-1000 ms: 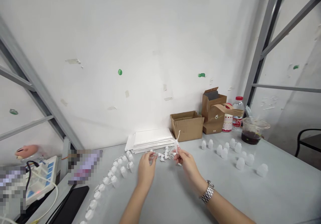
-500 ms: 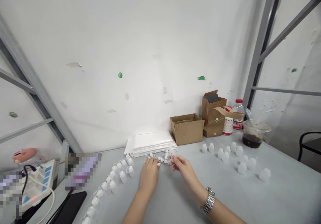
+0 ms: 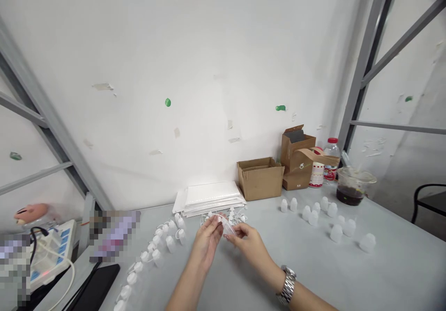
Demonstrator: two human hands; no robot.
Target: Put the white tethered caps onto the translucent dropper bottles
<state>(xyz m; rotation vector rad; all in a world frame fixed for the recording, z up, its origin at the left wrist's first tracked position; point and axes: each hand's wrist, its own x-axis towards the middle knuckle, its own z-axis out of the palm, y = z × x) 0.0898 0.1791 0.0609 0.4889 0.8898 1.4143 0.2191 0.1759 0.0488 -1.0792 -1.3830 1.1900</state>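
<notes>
My left hand (image 3: 208, 240) is closed, its fingertips pinching a small white cap (image 3: 219, 218) with a thin loop. My right hand (image 3: 248, 242) is closed on a small translucent plastic bottle (image 3: 228, 229), which tilts up against the cap between both hands. The fingers partly cover both pieces. Just behind the hands lies a loose pile of white looped caps (image 3: 239, 217). To the left, several capped white bottles (image 3: 156, 256) stand in a curved row. At the right, several translucent bottles (image 3: 336, 233) stand in loose groups.
White flat packets (image 3: 212, 195) lie stacked against the wall. Beside them stand an open cardboard box (image 3: 261, 183), a brown paper bag (image 3: 296, 171), a red-capped bottle (image 3: 331, 153) and a bowl of dark liquid (image 3: 350, 194). A power strip (image 3: 55, 250) and a black phone-like slab (image 3: 95, 288) are at left.
My left hand has lifted off the cap pile and turned, with a cap now in its fingers. My right hand has moved left and lower, bringing the bottle to the cap.
</notes>
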